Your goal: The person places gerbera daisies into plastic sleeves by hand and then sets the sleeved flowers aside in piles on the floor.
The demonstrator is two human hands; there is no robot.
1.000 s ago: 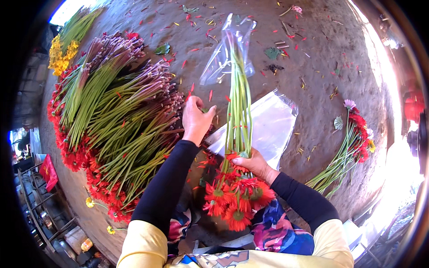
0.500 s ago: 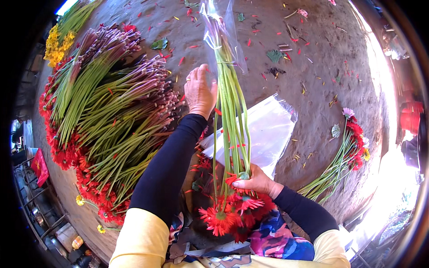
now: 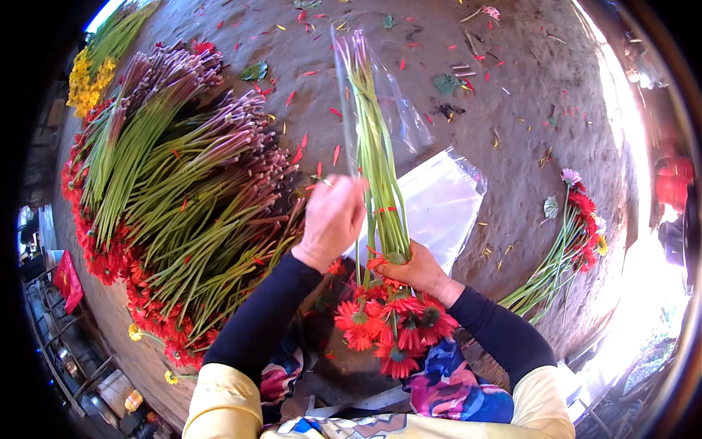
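A bunch of red gerberas hangs heads toward me, its long green stems pointing away. Below the middle of the stems, just above the blooms, my right hand wraps round them. A clear plastic sleeve surrounds the far stem ends and flares out on the right. My left hand is beside the stems' left side, close to the sleeve's left edge; its fingers are curled and slightly blurred. Whatever lies in those fingers, I cannot make out. Under the stems lies a stack of flat clear sleeves.
A large pile of red gerberas fills the left, with yellow flowers behind it. At right lies a smaller mixed bunch. Petals and leaves litter the ground. A metal rack stands at far left.
My left hand has come down toward me along the stems, and its spread fingers have curled. The stem ends have shifted nearer, and the sleeve spreads wider to the right.
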